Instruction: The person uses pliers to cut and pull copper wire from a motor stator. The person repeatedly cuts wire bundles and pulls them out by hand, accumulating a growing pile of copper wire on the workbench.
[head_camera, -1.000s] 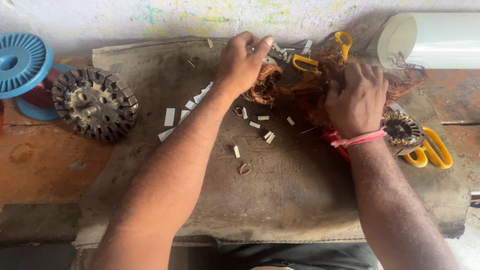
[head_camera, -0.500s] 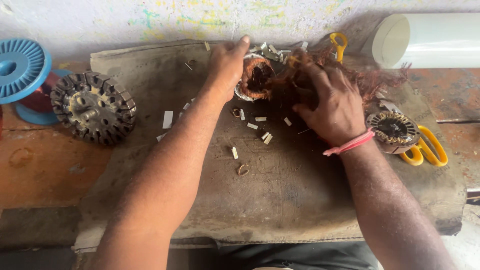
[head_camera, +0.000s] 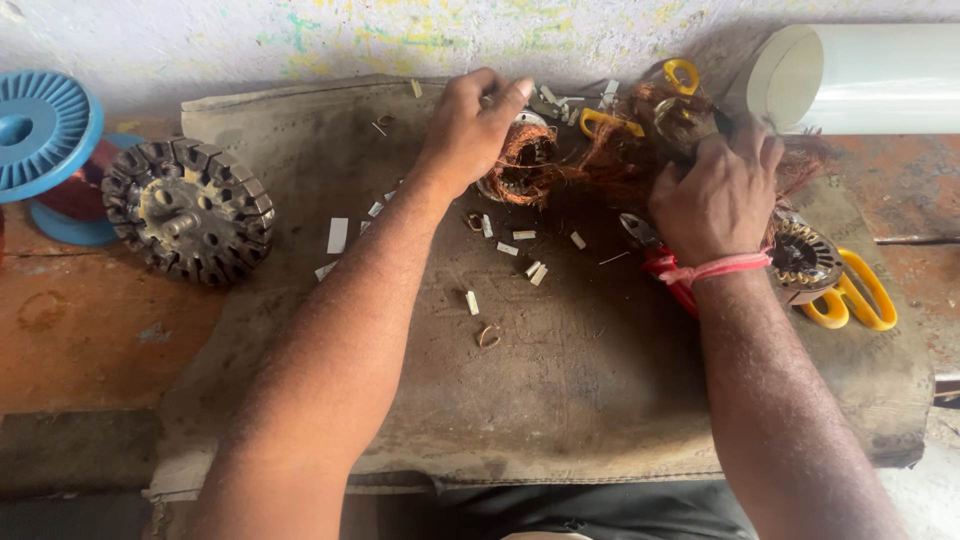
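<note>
Judging by the mat, we are midway: our left hand (head_camera: 470, 130) rests curled on the copper-wound stator (head_camera: 520, 165) near the cloth mat's (head_camera: 560, 400) far edge, while our right hand (head_camera: 715, 195) grips tangled copper wire (head_camera: 620, 165) beside it. White paper slips (head_camera: 520, 235) lie scattered; windings remain in the core.

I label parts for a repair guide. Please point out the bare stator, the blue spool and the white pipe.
Bare stator (head_camera: 188, 211): head view, on its metal centre hub.
Blue spool (head_camera: 42, 130): head view, on the upper blue flange.
White pipe (head_camera: 880, 78): head view, on its smooth side wall.
</note>
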